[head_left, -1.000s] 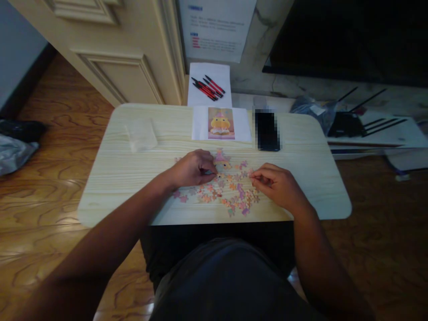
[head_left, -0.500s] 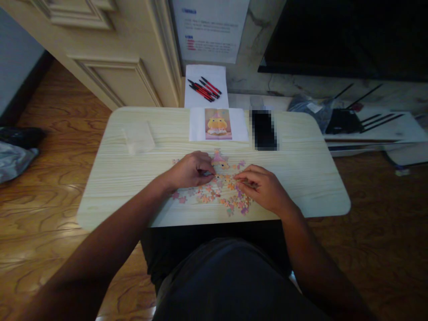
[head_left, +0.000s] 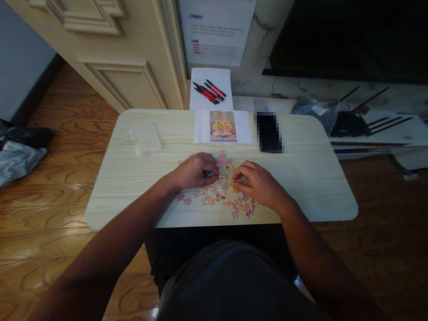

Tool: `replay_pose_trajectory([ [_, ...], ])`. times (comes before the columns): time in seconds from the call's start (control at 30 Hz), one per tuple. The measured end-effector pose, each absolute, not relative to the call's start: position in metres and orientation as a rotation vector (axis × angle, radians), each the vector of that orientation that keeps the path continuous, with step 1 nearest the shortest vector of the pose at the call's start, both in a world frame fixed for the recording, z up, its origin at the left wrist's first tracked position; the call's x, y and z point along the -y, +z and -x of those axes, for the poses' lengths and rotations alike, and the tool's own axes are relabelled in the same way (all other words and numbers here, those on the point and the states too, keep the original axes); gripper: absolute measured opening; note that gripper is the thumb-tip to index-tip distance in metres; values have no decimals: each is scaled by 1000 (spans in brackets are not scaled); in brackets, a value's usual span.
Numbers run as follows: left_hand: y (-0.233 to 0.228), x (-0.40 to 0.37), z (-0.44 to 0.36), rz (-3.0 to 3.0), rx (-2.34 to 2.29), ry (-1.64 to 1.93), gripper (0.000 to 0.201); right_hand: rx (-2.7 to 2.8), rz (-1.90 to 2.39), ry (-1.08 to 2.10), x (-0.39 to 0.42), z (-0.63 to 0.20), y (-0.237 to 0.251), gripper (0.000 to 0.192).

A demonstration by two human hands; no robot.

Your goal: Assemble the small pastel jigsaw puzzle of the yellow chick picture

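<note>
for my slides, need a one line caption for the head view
Both hands work jigsaw pieces on a light table below a reference picture.

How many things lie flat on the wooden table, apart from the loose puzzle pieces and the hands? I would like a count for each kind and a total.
Reference picture sheet: 1
Dark phone: 1
Clear plastic bag: 1
Joined puzzle section: 1
Total: 4
The loose puzzle pieces are too small to count.
</note>
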State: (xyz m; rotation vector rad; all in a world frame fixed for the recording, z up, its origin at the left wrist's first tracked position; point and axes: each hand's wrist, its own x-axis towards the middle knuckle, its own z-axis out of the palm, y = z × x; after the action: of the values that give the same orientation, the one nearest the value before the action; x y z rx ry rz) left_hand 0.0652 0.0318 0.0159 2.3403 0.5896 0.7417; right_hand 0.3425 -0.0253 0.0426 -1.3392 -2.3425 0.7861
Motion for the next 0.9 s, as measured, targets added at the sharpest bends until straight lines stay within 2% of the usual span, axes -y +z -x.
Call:
replay_pose_trajectory([
  [0.17, 14, -32, -66, -2343, -585, 728, 15, 2120, 1390, 1071, 20, -347, 45, 6],
  [0.3, 13, -31, -67, -2339, -574, 736, 15, 1928, 1276, 1194, 0, -352, 51, 12],
  [0.37, 13, -30, -67, -2332, -566, 732, 15, 1966, 1184, 1235, -17, -352, 56, 19],
  [0.6, 17, -28, -69, -2323, -543, 734, 16, 2088, 979, 1518, -61, -347, 49, 18],
  [0.9, 21, -30, -63, -2387, -733, 886, 16, 1795, 930, 1592, -46, -341, 23, 22],
])
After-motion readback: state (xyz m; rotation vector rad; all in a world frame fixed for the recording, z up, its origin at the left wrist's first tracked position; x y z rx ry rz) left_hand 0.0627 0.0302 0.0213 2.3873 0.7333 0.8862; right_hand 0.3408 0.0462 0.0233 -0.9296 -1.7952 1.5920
